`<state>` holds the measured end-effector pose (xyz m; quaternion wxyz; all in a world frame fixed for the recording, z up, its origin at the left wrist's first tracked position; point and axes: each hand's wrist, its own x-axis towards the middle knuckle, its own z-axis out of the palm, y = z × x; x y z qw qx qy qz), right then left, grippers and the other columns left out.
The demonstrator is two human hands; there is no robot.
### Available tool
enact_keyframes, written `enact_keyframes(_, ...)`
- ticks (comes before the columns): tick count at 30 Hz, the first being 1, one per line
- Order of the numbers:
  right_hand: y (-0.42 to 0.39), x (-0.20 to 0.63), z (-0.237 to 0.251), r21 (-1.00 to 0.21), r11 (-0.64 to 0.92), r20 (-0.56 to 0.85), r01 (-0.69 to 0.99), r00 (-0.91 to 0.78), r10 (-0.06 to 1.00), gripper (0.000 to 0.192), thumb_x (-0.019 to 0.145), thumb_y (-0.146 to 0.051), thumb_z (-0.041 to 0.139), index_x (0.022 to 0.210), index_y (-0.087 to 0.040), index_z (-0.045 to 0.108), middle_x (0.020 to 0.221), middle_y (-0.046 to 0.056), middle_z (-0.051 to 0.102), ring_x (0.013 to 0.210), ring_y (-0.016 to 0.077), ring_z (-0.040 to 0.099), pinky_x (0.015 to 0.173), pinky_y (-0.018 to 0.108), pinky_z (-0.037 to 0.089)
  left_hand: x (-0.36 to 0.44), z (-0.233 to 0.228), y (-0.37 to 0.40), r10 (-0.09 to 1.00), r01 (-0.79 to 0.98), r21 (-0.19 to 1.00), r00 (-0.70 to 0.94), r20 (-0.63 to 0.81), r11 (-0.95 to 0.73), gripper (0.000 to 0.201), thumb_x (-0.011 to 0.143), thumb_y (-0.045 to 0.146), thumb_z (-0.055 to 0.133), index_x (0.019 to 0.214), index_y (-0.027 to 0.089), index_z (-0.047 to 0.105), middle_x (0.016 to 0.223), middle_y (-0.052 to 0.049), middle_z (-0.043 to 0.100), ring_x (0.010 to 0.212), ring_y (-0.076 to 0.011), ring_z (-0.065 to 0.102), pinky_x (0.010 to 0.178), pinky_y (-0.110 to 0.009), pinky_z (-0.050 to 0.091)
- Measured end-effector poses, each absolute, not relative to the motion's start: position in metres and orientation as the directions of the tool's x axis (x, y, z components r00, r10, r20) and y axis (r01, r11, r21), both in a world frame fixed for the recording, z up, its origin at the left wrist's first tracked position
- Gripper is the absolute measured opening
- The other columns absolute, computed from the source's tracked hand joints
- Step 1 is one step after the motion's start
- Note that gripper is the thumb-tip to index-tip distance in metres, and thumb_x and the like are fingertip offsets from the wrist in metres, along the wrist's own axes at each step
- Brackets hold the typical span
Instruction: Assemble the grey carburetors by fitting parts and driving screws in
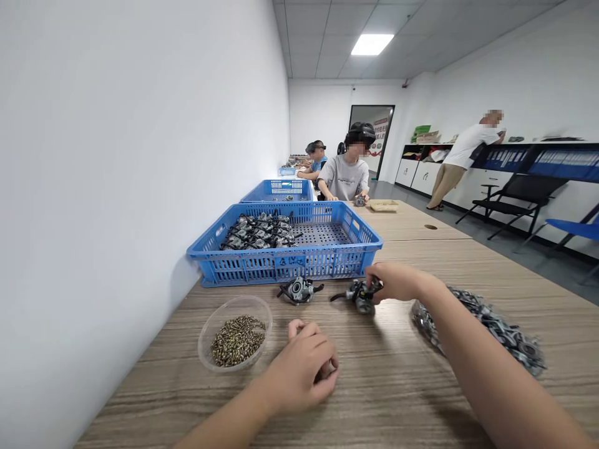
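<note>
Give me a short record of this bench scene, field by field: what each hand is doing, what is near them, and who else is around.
left hand: left hand curled loosely on the wooden table, whether it holds anything cannot be told
right hand: right hand grips a metal part on the table
beside it: second metal part, untouched
bowl: clear bowl of small screws, left of the left hand
crate: blue crate holding more parts at its left end
bag: clear bag of metal pieces under the right forearm
others: seated person farther along the table
</note>
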<state>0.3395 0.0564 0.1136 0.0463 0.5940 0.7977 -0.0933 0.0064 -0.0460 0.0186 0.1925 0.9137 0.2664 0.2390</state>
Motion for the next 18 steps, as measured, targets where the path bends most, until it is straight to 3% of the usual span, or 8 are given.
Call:
enact_keyframes(6, 0.075, 0.4, 0.109, -0.013, 0.03, -0.16, 0.999, -0.032, 0.987, 0.036, 0.078, -0.03, 0.09, 0.112, -0.026, 0.078, 0.113, 0.007, 0.082, 0.101, 0.029, 0.074, 0.076, 0.033, 0.047, 0.004, 0.013, -0.044, 0.575, 0.44, 0.455, 0.79, 0.214, -0.774, 0.01, 0.098, 0.02, 0.073, 0.1, 0.023, 0.064, 0.096, 0.001, 0.073, 0.102, -0.0233, 0.063, 0.104, -0.047, 0.034)
enact_keyframes(9, 0.08, 0.425, 0.109, 0.01, -0.143, -0.095, 0.99, 0.144, 0.985, 0.033, 0.083, -0.028, 0.083, 0.116, -0.027, 0.079, 0.125, 0.012, 0.08, 0.113, 0.0343, 0.074, 0.083, 0.037, 0.052, 0.003, 0.015, -0.044, 0.587, 0.471, 0.437, 0.789, 0.179, -0.766, 0.007, 0.102, 0.022, 0.072, 0.102, 0.024, 0.066, 0.102, 0.0, 0.074, 0.106, -0.0239, 0.065, 0.106, -0.047, 0.036)
enact_keyframes(13, 0.077, 0.457, 0.12, -0.013, -0.399, 0.051, 0.917, 0.399, 0.915, 0.054, 0.091, -0.026, 0.071, 0.145, -0.021, 0.07, 0.151, 0.027, 0.066, 0.128, 0.0467, 0.07, 0.09, 0.052, 0.057, 0.004, 0.016, -0.045, 0.62, 0.545, 0.36, 0.774, 0.132, -0.757, 0.006, 0.108, 0.028, 0.071, 0.11, 0.024, 0.067, 0.117, -0.004, 0.076, 0.116, -0.0272, 0.067, 0.111, -0.05, 0.038)
enact_keyframes(15, 0.069, 0.47, 0.132, -0.047, -0.457, 0.095, 0.888, 0.459, 0.883, 0.064, 0.094, -0.027, 0.068, 0.157, -0.018, 0.061, 0.159, 0.031, 0.06, 0.134, 0.0498, 0.067, 0.093, 0.057, 0.058, 0.006, 0.017, -0.044, 0.651, 0.6, 0.298, 0.751, 0.11, -0.742, 0.013, 0.11, 0.034, 0.073, 0.111, 0.023, 0.067, 0.12, -0.006, 0.076, 0.12, -0.0299, 0.067, 0.113, -0.052, 0.039)
enact_keyframes(18, 0.054, 0.48, 0.151, -0.109, -0.44, 0.092, 0.892, 0.449, 0.889, 0.057, 0.102, -0.036, 0.064, 0.157, -0.02, 0.06, 0.151, 0.024, 0.07, 0.131, 0.0437, 0.07, 0.097, 0.052, 0.058, 0.01, 0.017, -0.041, 0.709, 0.691, 0.171, 0.701, 0.078, -0.702, 0.025, 0.107, 0.042, 0.078, 0.113, 0.019, 0.07, 0.12, -0.01, 0.077, 0.12, -0.034, 0.069, 0.109, -0.051, 0.047)
